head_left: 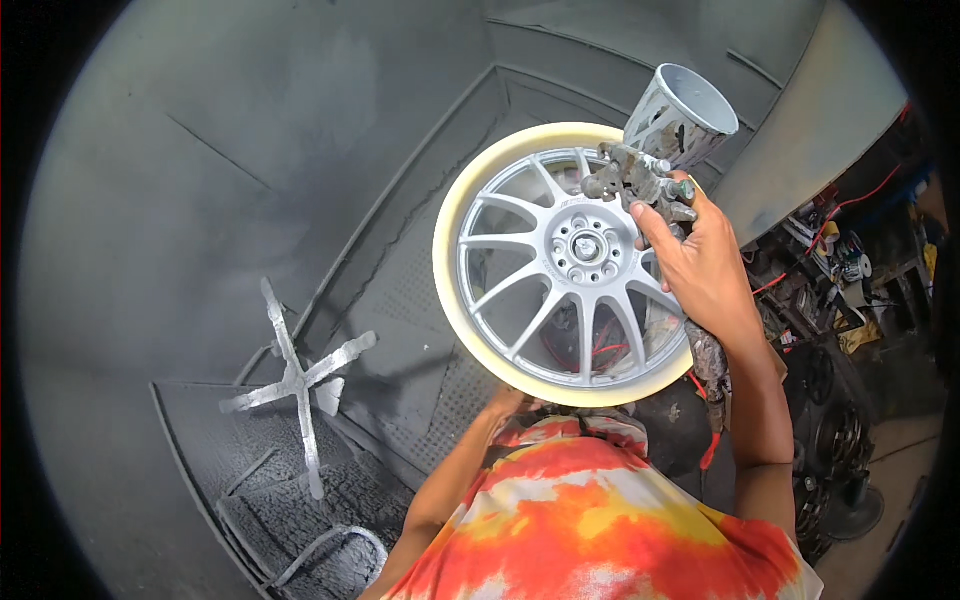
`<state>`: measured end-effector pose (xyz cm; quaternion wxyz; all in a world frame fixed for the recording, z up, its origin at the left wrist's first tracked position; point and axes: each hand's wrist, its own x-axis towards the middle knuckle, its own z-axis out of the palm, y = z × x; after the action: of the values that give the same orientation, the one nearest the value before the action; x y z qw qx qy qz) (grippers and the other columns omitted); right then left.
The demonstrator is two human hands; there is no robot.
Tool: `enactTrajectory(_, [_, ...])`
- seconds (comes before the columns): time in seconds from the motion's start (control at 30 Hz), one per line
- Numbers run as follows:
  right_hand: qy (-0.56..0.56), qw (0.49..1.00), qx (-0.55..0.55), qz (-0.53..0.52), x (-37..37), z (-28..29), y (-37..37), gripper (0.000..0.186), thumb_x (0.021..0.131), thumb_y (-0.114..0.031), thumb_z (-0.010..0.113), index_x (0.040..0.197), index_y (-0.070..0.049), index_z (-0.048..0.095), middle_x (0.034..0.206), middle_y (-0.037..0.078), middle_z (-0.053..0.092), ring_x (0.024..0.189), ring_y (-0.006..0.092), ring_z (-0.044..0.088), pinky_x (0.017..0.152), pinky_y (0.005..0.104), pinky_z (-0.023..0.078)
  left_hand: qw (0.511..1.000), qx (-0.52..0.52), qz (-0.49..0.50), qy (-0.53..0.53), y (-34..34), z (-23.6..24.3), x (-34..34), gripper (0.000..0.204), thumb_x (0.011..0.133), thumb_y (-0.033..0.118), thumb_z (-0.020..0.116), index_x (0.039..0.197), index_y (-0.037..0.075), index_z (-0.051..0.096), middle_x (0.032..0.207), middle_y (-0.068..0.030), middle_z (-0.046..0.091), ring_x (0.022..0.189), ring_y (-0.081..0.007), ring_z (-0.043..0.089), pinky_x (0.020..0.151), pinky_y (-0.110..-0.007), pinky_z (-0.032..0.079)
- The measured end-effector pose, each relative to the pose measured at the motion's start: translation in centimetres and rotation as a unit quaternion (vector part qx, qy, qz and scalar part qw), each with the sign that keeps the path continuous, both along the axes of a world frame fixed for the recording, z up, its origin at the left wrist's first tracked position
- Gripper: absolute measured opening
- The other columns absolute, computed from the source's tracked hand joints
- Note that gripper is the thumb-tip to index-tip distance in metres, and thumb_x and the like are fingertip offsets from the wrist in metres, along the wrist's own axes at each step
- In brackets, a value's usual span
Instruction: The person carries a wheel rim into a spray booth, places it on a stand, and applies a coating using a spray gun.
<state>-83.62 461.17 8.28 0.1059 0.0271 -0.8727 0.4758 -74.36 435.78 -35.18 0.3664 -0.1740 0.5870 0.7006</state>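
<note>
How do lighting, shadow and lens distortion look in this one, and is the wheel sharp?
Head view: black borders close in at the sides and corners, with long edges bowing near the rim; head view: the wheel reads clearly, its spokes distinct; head view: a soft shadow falls right of the cross-shaped stand, and the clutter at right is dim.

Grey wall [150, 200] fills left and upper left. Grey perforated floor panel [408, 305] mid-frame. Pale smooth panel [830, 130] upper right. Cluttered shelving [888, 272] at right edge, dimmer there.
</note>
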Motion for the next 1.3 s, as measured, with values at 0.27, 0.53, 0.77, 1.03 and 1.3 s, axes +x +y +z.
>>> enactTrajectory(0.27, [0.020,0.999,-0.003,-0.030,-0.5,-0.6,0.1,0.029,0.103,-0.017,0.069,0.123,0.003,0.065,0.085,0.021,0.072,0.077,0.0331,0.070,0.077,0.0429,0.054,0.992,-0.085,0.072,0.056,-2.7,-2.2,-2.5,0.039,0.101,0.020,0.069,0.131,-0.005,0.070,0.117,-0.0163,0.077,0.103,-0.0249,0.075,0.091,-0.039,0.059])
enactTrajectory(0.53, [-0.033,0.998,-0.046,0.004,-0.4,-0.5,0.9,0.035,0.102,-0.019,0.071,0.122,0.008,0.065,0.081,0.017,0.073,0.074,0.0265,0.070,0.075,0.0409,0.054,0.950,-0.094,0.281,0.096,-3.8,1.6,-8.2,0.044,0.102,0.027,0.072,0.132,-0.006,0.070,0.117,-0.0137,0.077,0.099,-0.0218,0.074,0.089,-0.036,0.058])
enactTrajectory(0.77, [-0.058,0.997,-0.049,0.022,-0.1,1.1,0.4,0.036,0.102,-0.021,0.071,0.124,0.008,0.065,0.083,0.018,0.074,0.078,0.0280,0.071,0.079,0.0414,0.054,0.982,-0.040,0.183,0.020,-0.6,1.7,-3.2,0.043,0.104,0.030,0.069,0.132,-0.003,0.069,0.113,-0.0121,0.077,0.097,-0.0198,0.073,0.088,-0.035,0.058])
enactTrajectory(1.03, [0.000,1.000,-0.026,-0.009,-0.5,-0.1,0.2,0.033,0.102,-0.018,0.070,0.124,0.005,0.065,0.089,0.022,0.074,0.080,0.0319,0.072,0.079,0.0428,0.054,0.998,-0.001,0.016,-0.066,2.4,0.0,0.5,0.042,0.107,0.038,0.064,0.130,0.003,0.068,0.107,-0.0091,0.077,0.095,-0.0182,0.074,0.087,-0.036,0.061])
enactTrajectory(1.3, [-0.005,1.000,-0.022,0.005,-0.9,-0.9,0.2,0.033,0.101,-0.017,0.070,0.124,0.007,0.065,0.087,0.023,0.074,0.082,0.0363,0.073,0.080,0.0436,0.054,0.994,-0.084,0.067,0.025,-2.9,1.1,-4.1,0.044,0.105,0.034,0.067,0.137,0.004,0.066,0.121,-0.0107,0.074,0.105,-0.0226,0.073,0.093,-0.040,0.060])
